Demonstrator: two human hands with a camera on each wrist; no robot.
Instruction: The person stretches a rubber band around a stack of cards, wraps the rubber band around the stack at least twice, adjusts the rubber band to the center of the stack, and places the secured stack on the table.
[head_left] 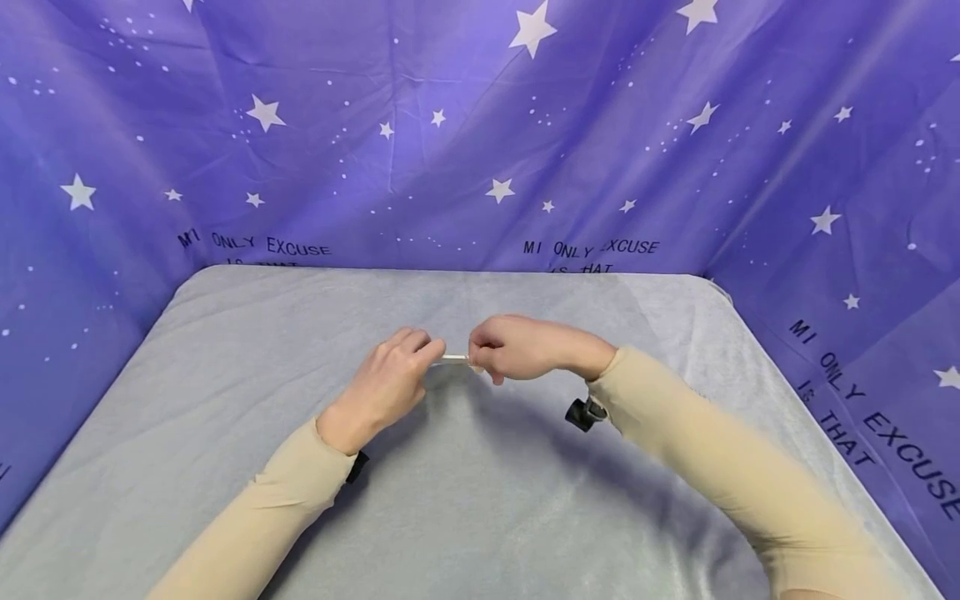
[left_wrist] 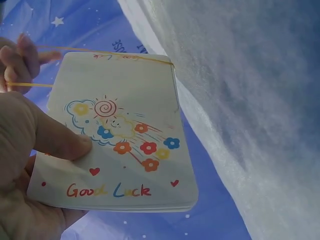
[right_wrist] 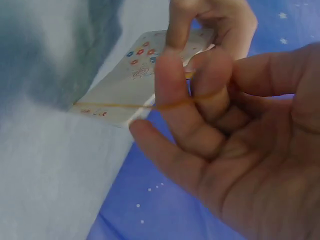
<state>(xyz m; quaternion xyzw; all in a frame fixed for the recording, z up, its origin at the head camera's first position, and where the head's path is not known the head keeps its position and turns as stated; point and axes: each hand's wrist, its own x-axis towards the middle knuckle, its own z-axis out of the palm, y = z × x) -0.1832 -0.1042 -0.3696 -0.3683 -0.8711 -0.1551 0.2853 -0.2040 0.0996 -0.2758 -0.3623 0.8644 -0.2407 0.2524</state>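
Note:
My left hand (head_left: 382,383) grips a stack of white cards (left_wrist: 125,130) by one side, thumb pressed on the top face. In the left wrist view that face shows a colourful cloud, sun and flowers over the words "Good Luck". An orange-yellow rubber band (left_wrist: 107,52) crosses the far end of the stack. My right hand (head_left: 532,346) has the band hooked on its curled fingers and stretches it away from the cards, as the right wrist view shows. From the head view only a thin white edge of the stack (head_left: 454,359) appears between the hands.
Beneath the hands lies a table with a pale grey cloth (head_left: 480,517). Purple star-printed curtains (head_left: 450,158) enclose its back and sides. A small black camera (head_left: 581,414) sits at the right wrist, and another (head_left: 357,467) at the left.

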